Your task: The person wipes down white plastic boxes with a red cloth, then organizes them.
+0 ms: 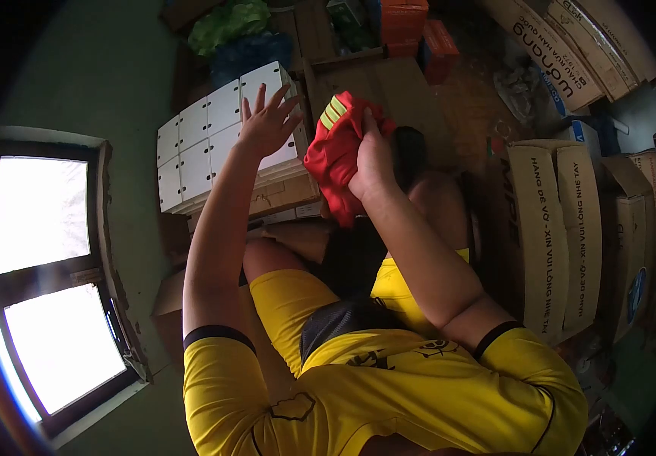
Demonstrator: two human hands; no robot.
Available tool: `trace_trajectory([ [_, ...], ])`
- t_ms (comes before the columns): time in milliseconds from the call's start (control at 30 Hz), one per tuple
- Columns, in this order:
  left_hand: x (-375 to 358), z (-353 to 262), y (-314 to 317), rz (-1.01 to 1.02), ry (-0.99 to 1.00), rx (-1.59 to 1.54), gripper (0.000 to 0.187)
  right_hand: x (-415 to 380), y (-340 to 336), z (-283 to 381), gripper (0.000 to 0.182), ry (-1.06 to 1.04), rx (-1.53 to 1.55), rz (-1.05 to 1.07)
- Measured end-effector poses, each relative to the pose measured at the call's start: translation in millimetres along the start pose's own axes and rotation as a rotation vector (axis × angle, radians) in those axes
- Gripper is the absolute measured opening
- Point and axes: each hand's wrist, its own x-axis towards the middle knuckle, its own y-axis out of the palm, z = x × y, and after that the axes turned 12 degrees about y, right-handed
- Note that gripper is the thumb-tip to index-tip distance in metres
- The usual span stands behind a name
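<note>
My right hand grips a bunched red cloth that has yellow-green stripes near its top. The cloth hangs down over the near side of a cardboard box, close in front of my knees. My left hand is raised with its fingers spread and holds nothing. In this view it overlaps a stack of white boxes, each with small dark spots at the edges. The fingers of my right hand are wrapped into the fabric, partly hidden by its folds.
Behind the cloth lies a brown cardboard box. Green and blue plastic bags sit at the back, beside orange boxes. Tall printed cartons stand on the right, with more cartons above them. A window is on the left wall.
</note>
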Motion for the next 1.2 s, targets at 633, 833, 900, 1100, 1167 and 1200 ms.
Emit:
trace_trajectory([
  [633,3.2,0.9,3.8,0.016,-0.003,0.052,0.036,-6.1,7.7,10.1,0.047,-0.001,-0.012,0.008],
  [833,3.7,0.9,4.0,0.084,-0.025,0.034,0.045,2.5,2.3,8.6,0.038,-0.017,0.040,0.001],
  [900,0.7,-5.0,4.5,-0.014,-0.021,-0.035,0.053,3.8,1.8,7.4,0.038,-0.011,0.040,-0.011],
  [1100,-123.6,-37.8,-50.8,-0.342,-0.139,-0.201,0.066,5.7,0.2,13.6,0.032,-0.007,-0.121,0.207],
  [1167,-199.3,-29.6,-48.7,-0.407,-0.286,-0.121,0.064,2.2,3.1,13.4,0.029,-0.014,-0.201,0.270],
  [1200,-243.1,-26.3,-47.0,-0.440,-0.351,-0.082,0.063,16.5,-7.0,11.7,0.030,-0.013,-0.233,0.337],
])
